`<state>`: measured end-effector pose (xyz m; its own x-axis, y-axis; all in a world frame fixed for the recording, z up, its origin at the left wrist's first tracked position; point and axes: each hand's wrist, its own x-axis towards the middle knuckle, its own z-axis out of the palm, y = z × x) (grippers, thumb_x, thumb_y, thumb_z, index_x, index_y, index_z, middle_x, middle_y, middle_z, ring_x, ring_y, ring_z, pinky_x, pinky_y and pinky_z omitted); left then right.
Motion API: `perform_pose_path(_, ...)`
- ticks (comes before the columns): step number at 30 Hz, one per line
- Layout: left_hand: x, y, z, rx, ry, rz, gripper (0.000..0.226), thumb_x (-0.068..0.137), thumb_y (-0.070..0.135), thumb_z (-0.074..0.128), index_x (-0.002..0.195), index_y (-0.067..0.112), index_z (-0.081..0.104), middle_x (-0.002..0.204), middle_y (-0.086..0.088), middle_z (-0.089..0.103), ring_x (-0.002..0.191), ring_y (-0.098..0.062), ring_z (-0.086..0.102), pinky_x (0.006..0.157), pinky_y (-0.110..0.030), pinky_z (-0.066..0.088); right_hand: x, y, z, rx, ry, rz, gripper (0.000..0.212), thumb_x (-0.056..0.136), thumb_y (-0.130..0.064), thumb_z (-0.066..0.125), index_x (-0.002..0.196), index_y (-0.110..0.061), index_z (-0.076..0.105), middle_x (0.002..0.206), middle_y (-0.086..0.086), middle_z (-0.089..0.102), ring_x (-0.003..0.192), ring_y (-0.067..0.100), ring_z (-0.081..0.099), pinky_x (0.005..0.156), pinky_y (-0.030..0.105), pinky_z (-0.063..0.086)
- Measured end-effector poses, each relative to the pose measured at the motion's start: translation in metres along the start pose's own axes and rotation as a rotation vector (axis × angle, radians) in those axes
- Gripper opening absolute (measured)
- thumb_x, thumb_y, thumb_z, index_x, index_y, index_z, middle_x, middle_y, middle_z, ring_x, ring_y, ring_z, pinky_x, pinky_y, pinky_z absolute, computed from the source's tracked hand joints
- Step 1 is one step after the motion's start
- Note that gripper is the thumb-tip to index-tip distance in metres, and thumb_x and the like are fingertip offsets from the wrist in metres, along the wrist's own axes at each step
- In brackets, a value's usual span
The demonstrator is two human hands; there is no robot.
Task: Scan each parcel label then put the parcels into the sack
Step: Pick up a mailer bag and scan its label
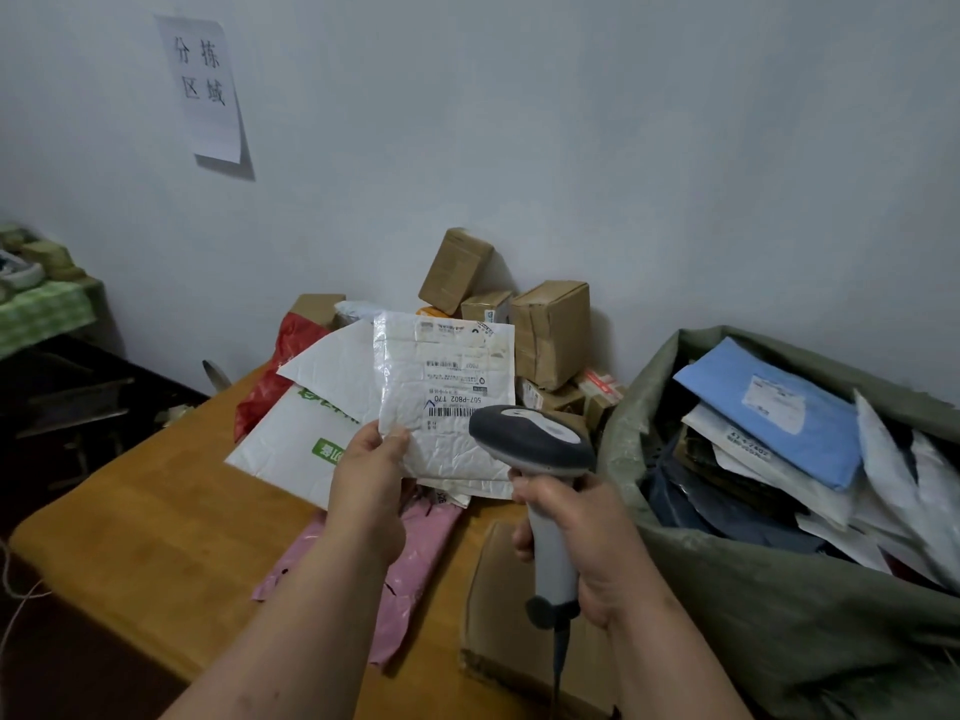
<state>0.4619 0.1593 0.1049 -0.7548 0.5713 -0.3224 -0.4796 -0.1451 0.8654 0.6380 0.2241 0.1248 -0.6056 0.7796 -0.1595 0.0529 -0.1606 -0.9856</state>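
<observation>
A white bubble mailer (441, 387) is held up above the wooden worktop (156, 511) by the left hand (371, 472), pinched at its lower left corner between thumb and fingers, with its printed label (457, 376) turned toward the camera and upside down. A grey handheld scanner (535, 449) is gripped by its handle in the right hand (576, 543), the fingers curled round it, and its head is seen just beside the lower right edge of the mailer.

Behind the held mailer, a larger white mailer with green print (296, 439) and a red plastic bag (275, 376) are seen lying on the worktop. A pink poly bag (415, 553) lies under the left forearm, and a flat cardboard box (498, 615) rests at the near edge. Several brown cardboard boxes (550, 335) are piled against the wall.

To the right, a green woven sack (779, 631) stands open, and parcels are already seen inside it, with a blue mailer (779, 407) uppermost. A paper sign (205, 85) with 4 characters is fixed to the wall.
</observation>
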Motion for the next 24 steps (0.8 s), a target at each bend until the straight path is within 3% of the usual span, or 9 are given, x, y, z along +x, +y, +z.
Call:
perform_pose_path(4,-0.004,-0.001,0.002,-0.001,0.014,0.018,0.019,0.102,0.015,0.051,0.098,0.020,0.069,0.083,0.000,0.078,0.080,-0.019,0.074,0.062,-0.031,0.057,0.000,-0.001,-0.004,0.008,-0.018,0.003,0.019,0.085,-0.019,0.073,0.101,-0.009,0.067,0.062,0.006,0.066,0.058,0.018,0.064,0.055,0.030,0.051)
perform_pose_path(8,-0.008,-0.004,0.005,0.004,0.039,0.015,0.020,0.103,0.014,0.051,0.096,0.020,0.068,0.094,-0.004,0.074,0.087,-0.022,0.071,0.068,-0.036,0.057,-0.001,-0.002,-0.008,0.003,-0.031,0.011,0.038,0.070,-0.031,0.073,0.100,-0.009,0.067,0.061,0.007,0.065,0.058,0.018,0.064,0.054,0.030,0.051)
perform_pose_path(12,-0.012,-0.005,0.008,-0.003,0.045,0.018,0.020,0.102,0.015,0.052,0.093,0.021,0.069,0.094,-0.006,0.075,0.091,-0.027,0.071,0.084,-0.047,0.059,-0.001,-0.001,-0.013,0.018,-0.025,0.011,0.015,0.086,-0.018,0.073,0.095,-0.007,0.068,0.061,0.007,0.065,0.056,0.018,0.062,0.054,0.032,0.050)
perform_pose_path(15,-0.016,-0.006,0.010,-0.006,0.043,0.016,0.018,0.102,0.015,0.052,0.097,0.019,0.068,0.099,-0.008,0.074,0.100,-0.032,0.069,0.094,-0.056,0.054,-0.002,-0.002,-0.016,0.029,-0.019,0.011,0.009,0.088,-0.012,0.069,0.093,-0.006,0.066,0.059,0.006,0.064,0.053,0.017,0.061,0.050,0.029,0.050)
perform_pose_path(21,-0.020,-0.009,0.015,-0.043,0.041,0.018,0.019,0.101,0.013,0.053,0.093,0.019,0.070,0.084,-0.002,0.077,0.098,-0.033,0.070,0.092,-0.059,0.054,-0.004,-0.004,-0.026,0.026,-0.017,0.019,0.008,0.089,-0.011,0.067,0.091,-0.004,0.064,0.057,0.007,0.062,0.050,0.015,0.060,0.048,0.026,0.050)
perform_pose_path(24,-0.023,-0.011,0.017,-0.028,0.044,0.019,0.017,0.101,0.015,0.054,0.094,0.019,0.069,0.087,-0.004,0.076,0.096,-0.034,0.071,0.093,-0.061,0.053,-0.005,-0.003,-0.029,0.015,-0.021,0.018,0.010,0.089,-0.013,0.068,0.092,-0.004,0.064,0.055,0.007,0.062,0.050,0.014,0.061,0.047,0.024,0.050)
